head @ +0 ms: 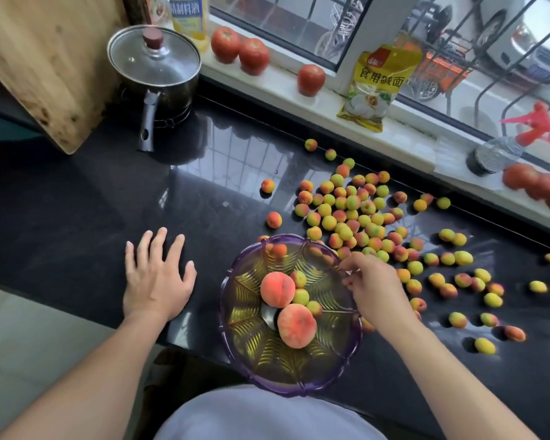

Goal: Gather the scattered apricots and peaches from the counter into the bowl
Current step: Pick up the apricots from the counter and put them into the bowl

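We see the bowl (pixel 291 384), a purple transparent one with a leaf pattern, standing at the near edge of the dark counter (pixel 77 217), probably so that it stays close to the body and just beside the fruit. Inside it lie two peaches (pixel 278 287) (pixel 296 325) and a few small apricots (pixel 300 296); one more apricot (pixel 279 250) seems to sit at the far rim, though through the clear wall we cannot tell if it is inside or behind. Most of the fruit is not yet gathered: a dense heap of apricots (pixel 353 214) lies on the counter just far and right of the bowl, and loose ones spread further right toward the windowsill (pixel 283 87). Our left hand (pixel 156 281) lies flat on the counter to the left of the bowl, apart from it, with fingers spread and straight; it holds nothing and, in our judgement, only supports the body. Our right hand (pixel 373 285) is over the right rim of the bowl, at the near edge of the heap, with fingers bent downward. It looks like a grasp, but the back of the hand hides the fingertips, so we cannot tell if it holds an apricot or the rim or nothing. On the far left stand a covered pot (pixel 154 68) and a wooden board (pixel 45 58), with tomatoes (pixel 240 49) on the sill.
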`<act>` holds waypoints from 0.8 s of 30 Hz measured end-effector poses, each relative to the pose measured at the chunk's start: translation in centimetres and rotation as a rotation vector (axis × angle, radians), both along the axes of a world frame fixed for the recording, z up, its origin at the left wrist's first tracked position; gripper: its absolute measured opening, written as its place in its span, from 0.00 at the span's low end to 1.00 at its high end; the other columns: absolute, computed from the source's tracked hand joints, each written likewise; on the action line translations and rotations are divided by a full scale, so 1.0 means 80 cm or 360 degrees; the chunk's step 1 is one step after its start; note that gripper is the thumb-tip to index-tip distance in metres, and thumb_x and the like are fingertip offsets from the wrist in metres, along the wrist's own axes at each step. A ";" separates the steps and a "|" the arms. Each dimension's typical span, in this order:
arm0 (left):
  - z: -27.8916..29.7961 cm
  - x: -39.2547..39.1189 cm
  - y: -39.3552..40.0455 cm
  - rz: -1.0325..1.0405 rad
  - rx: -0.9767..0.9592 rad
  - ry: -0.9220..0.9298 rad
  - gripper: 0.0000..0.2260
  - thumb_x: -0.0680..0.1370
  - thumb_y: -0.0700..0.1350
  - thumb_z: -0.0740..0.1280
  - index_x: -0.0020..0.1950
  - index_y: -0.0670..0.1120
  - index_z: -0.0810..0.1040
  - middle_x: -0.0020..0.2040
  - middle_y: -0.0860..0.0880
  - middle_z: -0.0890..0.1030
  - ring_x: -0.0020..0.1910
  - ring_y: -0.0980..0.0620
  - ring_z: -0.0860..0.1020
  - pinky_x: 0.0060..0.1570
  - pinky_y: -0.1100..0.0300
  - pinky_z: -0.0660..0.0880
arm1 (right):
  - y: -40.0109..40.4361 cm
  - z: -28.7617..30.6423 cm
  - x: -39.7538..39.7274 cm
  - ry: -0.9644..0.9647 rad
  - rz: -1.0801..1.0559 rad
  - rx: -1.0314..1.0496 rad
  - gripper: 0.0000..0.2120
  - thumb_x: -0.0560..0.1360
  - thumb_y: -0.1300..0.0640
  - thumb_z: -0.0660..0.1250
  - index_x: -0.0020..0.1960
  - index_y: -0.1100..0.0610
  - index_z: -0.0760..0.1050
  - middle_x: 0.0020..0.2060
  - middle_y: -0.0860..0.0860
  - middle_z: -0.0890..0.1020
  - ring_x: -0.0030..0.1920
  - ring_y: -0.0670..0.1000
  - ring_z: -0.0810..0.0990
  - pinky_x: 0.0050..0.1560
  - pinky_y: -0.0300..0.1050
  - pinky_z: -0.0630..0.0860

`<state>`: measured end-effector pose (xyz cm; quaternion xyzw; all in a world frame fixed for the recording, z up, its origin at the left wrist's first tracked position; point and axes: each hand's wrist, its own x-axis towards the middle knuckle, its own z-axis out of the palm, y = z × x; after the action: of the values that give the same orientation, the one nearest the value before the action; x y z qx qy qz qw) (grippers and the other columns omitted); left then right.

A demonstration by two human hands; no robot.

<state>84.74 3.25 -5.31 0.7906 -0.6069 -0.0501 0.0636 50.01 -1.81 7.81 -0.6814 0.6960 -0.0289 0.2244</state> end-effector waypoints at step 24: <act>-0.009 0.005 -0.004 -0.0022 0.0015 -0.0039 0.30 0.79 0.58 0.55 0.77 0.47 0.74 0.79 0.39 0.69 0.80 0.37 0.63 0.79 0.32 0.55 | -0.224 -0.081 0.205 0.0088 0.0279 -0.0071 0.13 0.79 0.56 0.59 0.58 0.59 0.78 0.58 0.59 0.77 0.55 0.61 0.78 0.52 0.50 0.74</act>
<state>85.17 2.95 -6.02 0.7872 -0.6130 -0.0437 0.0522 66.42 -19.70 1.36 -0.7451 0.6389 -0.0058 0.1916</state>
